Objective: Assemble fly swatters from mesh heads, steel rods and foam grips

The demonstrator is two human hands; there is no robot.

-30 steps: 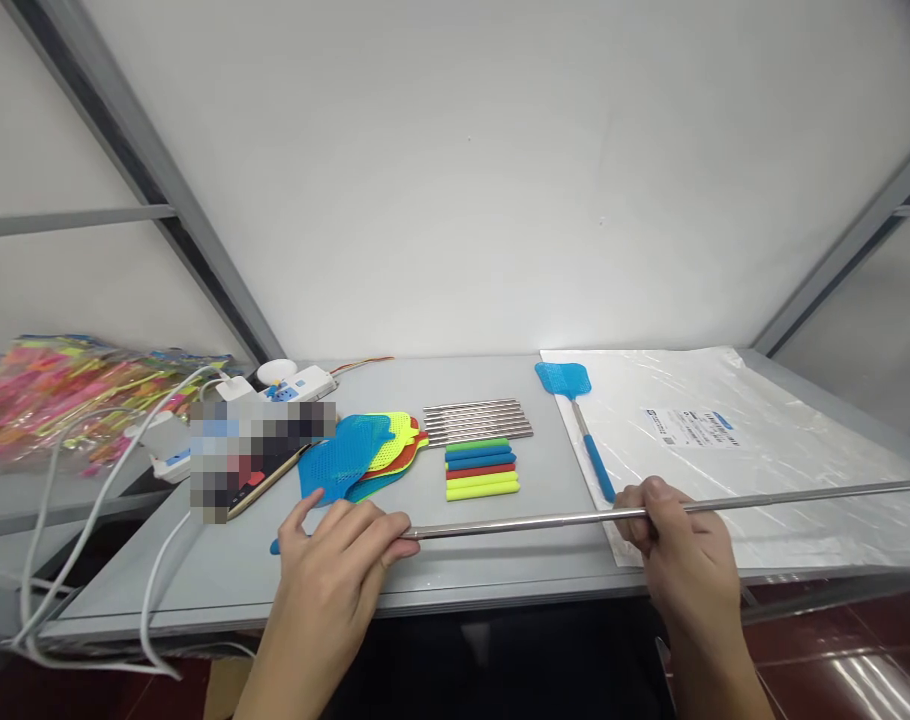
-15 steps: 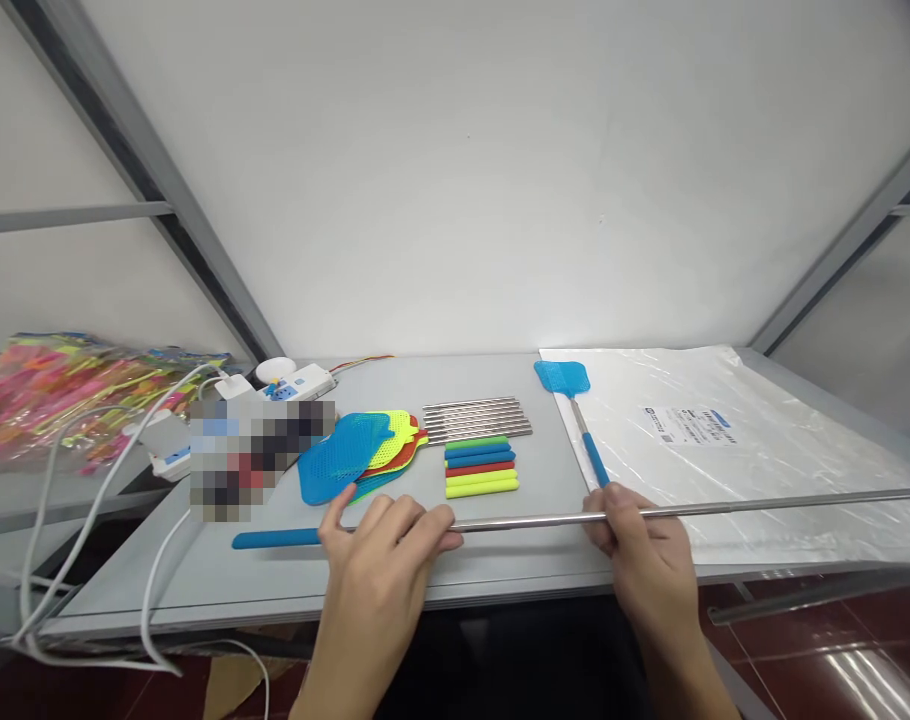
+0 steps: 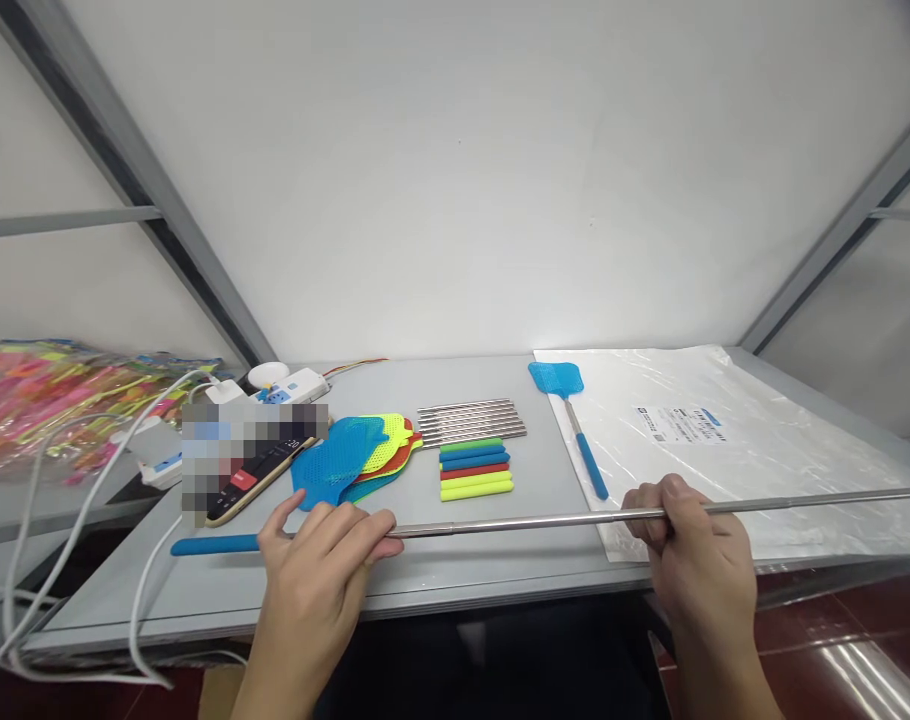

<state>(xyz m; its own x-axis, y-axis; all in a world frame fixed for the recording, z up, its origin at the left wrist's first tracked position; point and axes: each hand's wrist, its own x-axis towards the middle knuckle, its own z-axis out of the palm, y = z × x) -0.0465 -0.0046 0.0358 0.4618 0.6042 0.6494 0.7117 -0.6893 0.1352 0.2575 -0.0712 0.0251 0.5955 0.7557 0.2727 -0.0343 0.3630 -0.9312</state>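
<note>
Stretched across the front of the table is a long telescopic metal rod (image 3: 534, 521) with a blue grip (image 3: 213, 545) on its left end; its right end runs out of view. My left hand (image 3: 316, 565) is closed around the rod just beside the blue grip. Farther along, my right hand (image 3: 695, 545) grips the thin metal sections. Behind the rod lie perforated fly swatter heads (image 3: 335, 460) in blue, yellow, red and green, a row of short metal rods (image 3: 470, 422), and several coloured grips (image 3: 476, 470). A whole blue fly swatter (image 3: 567, 410) rests behind my right hand.
A white plastic sheet (image 3: 687, 430) with a label covers the table's right part. At left are a phone (image 3: 267, 468), partly blurred out, power strips (image 3: 305, 385), white cables (image 3: 95, 510) and bags of colourful items (image 3: 57, 410). A white wall (image 3: 455, 180) stands behind.
My hands have moved farther apart along the rod: the left hand with the blue grip has gone left, the right hand right. More of the metal sections shows between them.
</note>
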